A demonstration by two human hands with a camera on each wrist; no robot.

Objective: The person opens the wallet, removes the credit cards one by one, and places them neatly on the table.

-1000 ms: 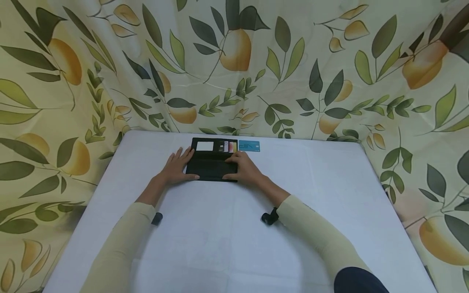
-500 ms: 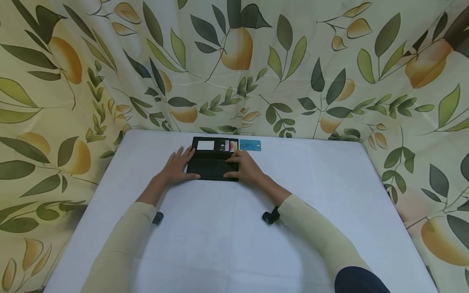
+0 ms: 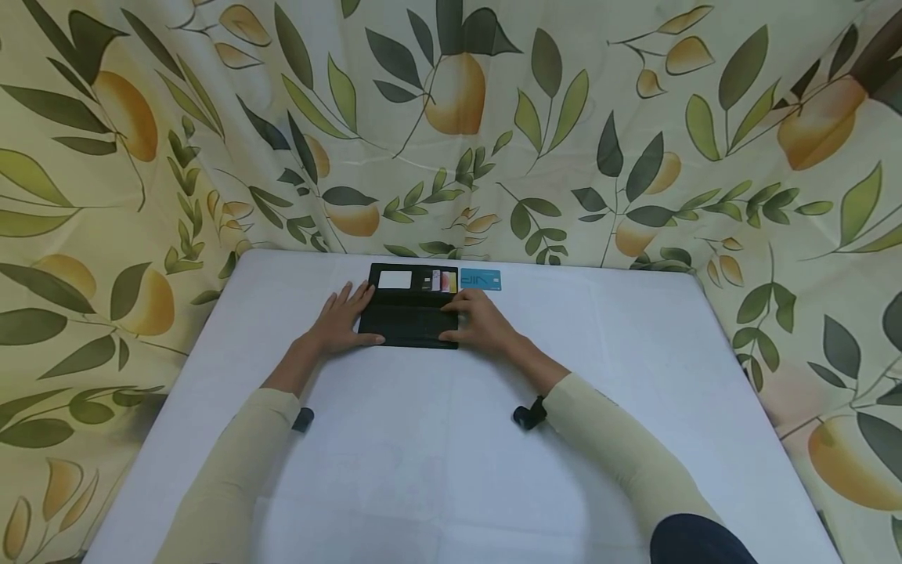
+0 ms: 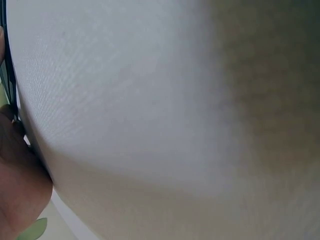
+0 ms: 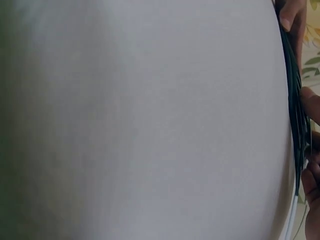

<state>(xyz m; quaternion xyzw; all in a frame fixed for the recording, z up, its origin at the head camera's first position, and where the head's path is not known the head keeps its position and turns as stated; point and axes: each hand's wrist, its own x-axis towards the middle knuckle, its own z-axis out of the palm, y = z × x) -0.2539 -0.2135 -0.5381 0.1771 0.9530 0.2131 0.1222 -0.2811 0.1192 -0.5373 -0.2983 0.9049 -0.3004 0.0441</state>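
A dark wallet point(image 3: 409, 325) lies unfolded flat near the table's far edge, seen edge-on in both wrist views. Its upper half carries a white panel point(image 3: 395, 280) on the left and several cards point(image 3: 444, 282) in slots on the right. My left hand point(image 3: 340, 323) rests against the wallet's left edge, fingers spread and thumb at the lower left corner. At the right edge, my right hand point(image 3: 482, 321) has bent fingers and a thumb on the lower half, gripping the side. In the right wrist view, the right thumb point(image 5: 311, 104) touches the wallet's edge; the fingertips are partly hidden.
A blue card point(image 3: 481, 280) lies just right of the wallet's upper half, close to my right fingers. The white table point(image 3: 423, 454) meets a curtain point(image 3: 550, 157) with fruit and leaf print behind its far edge. A small dark camera sits on each wrist.
My right hand has shifted slightly to the right along the wallet, uncovering more of its right side. The left hand, wallet and blue card stay in place.
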